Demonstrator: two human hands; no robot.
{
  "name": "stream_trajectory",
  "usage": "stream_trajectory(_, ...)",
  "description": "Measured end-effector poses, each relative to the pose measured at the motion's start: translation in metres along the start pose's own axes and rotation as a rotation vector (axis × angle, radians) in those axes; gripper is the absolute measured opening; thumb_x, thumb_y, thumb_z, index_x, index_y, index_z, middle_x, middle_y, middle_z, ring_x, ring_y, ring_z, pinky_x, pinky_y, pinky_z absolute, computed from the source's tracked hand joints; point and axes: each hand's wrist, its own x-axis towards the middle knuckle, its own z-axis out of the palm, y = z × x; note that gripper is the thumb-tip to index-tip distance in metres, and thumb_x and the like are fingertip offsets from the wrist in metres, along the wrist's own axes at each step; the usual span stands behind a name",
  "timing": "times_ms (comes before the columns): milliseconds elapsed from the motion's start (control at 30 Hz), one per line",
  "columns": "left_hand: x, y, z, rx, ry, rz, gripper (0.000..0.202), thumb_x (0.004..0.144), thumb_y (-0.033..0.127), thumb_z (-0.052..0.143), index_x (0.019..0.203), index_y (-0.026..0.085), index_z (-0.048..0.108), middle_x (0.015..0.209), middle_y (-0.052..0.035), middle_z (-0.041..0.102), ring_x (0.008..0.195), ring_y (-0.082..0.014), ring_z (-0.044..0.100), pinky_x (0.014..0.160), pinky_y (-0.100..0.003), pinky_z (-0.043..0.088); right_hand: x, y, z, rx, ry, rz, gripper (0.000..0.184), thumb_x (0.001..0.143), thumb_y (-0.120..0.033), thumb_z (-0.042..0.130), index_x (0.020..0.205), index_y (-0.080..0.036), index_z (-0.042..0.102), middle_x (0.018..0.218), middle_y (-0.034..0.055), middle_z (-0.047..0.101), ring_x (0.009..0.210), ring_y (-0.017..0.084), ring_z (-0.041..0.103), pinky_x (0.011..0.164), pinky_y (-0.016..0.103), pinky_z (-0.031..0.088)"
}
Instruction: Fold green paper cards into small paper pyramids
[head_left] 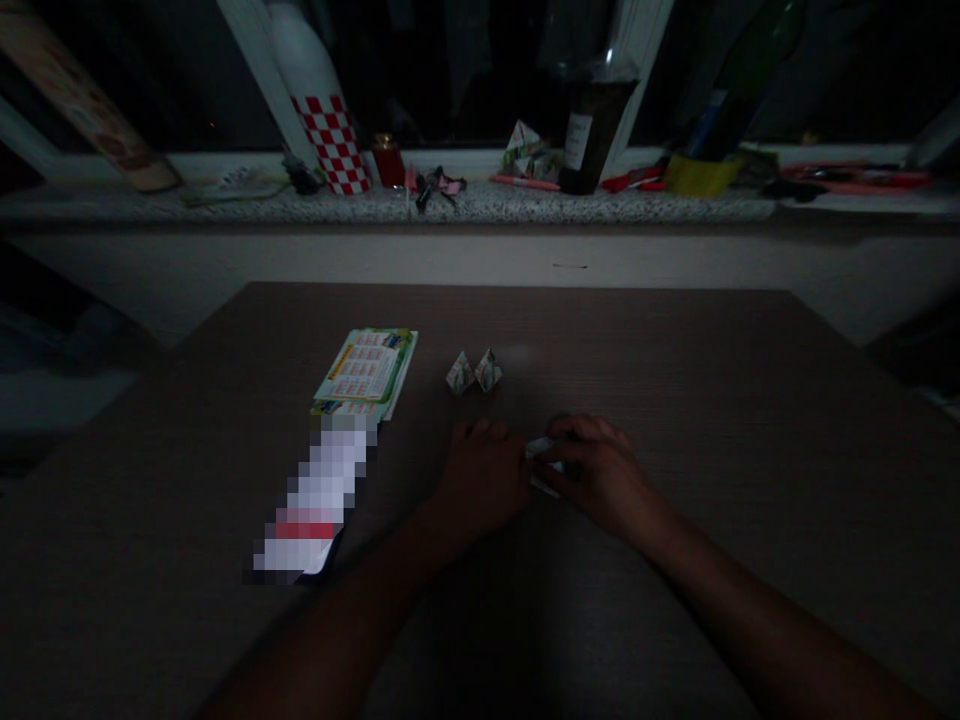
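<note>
A small folded piece of paper (546,483) lies low over the table between my two hands, mostly covered by fingers. My right hand (600,462) pinches it from the right, thumb and fingers bent around it. On its left side my left hand (484,475) is closed against the paper's edge, with the fingertips curled under and hidden. Just beyond my left hand stand two small pointed paper figures, a left folded figure (460,374) and a right folded figure (489,371), side by side.
To the left lies a stack of printed calendar cards (366,366), beside a blurred-out bright phone-like object (322,490). The dark wooden table (660,350) meets a wall below a stone windowsill (480,208). A red-checked bottle (330,140), a dark bottle (589,135) and clutter stand there.
</note>
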Motion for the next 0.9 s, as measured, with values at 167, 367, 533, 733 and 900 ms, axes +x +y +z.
stream_trajectory(167,0.0,0.0,0.001,-0.007,0.013,-0.009,0.022,0.088,0.031,0.044,0.088,0.017,0.062,0.095,-0.009,0.062,0.095,-0.0262,0.053,0.082,-0.042,0.037,-0.002,0.009,-0.004,0.02,-0.089,-0.044,0.028,0.073,-0.032,0.072,0.101,-0.035,0.07,0.117,0.0033,0.059,0.11,0.027,0.051,0.092,0.045,0.038)
stream_trajectory(367,0.0,0.001,0.0,-0.017,-0.002,-0.012,0.023,0.088,0.03,0.043,0.088,0.017,0.062,0.096,-0.0092,0.062,0.096,-0.0258,0.053,0.084,-0.042,0.036,-0.004,0.012,-0.009,0.059,-0.137,-0.079,0.035,0.071,-0.028,0.072,0.106,-0.033,0.068,0.122,0.0044,0.056,0.114,0.027,0.05,0.096,0.046,0.036)
stream_trajectory(533,0.0,0.001,-0.002,-0.016,-0.008,-0.015,0.022,0.087,0.031,0.045,0.086,0.017,0.062,0.095,-0.0096,0.062,0.095,-0.0265,0.053,0.083,-0.043,0.037,-0.003,0.012,-0.007,0.097,-0.112,-0.08,0.031,0.073,-0.028,0.072,0.103,-0.032,0.07,0.119,0.0051,0.058,0.111,0.026,0.052,0.094,0.046,0.038)
stream_trajectory(733,0.0,0.001,-0.001,-0.025,0.001,-0.009,0.022,0.087,0.03,0.044,0.086,0.017,0.062,0.094,-0.009,0.062,0.094,-0.0262,0.054,0.082,-0.043,0.037,-0.003,0.011,-0.004,0.093,-0.066,-0.06,0.028,0.071,-0.027,0.073,0.099,-0.034,0.071,0.115,0.0038,0.059,0.109,0.026,0.053,0.093,0.047,0.038)
stream_trajectory(900,0.001,0.001,0.0,-0.019,-0.006,-0.003,0.022,0.087,0.03,0.045,0.086,0.016,0.062,0.095,-0.0097,0.062,0.094,-0.0263,0.054,0.081,-0.042,0.037,-0.002,0.003,0.0,0.067,-0.028,0.006,0.027,0.07,-0.027,0.073,0.096,-0.035,0.071,0.111,0.0025,0.061,0.108,0.027,0.053,0.091,0.046,0.036)
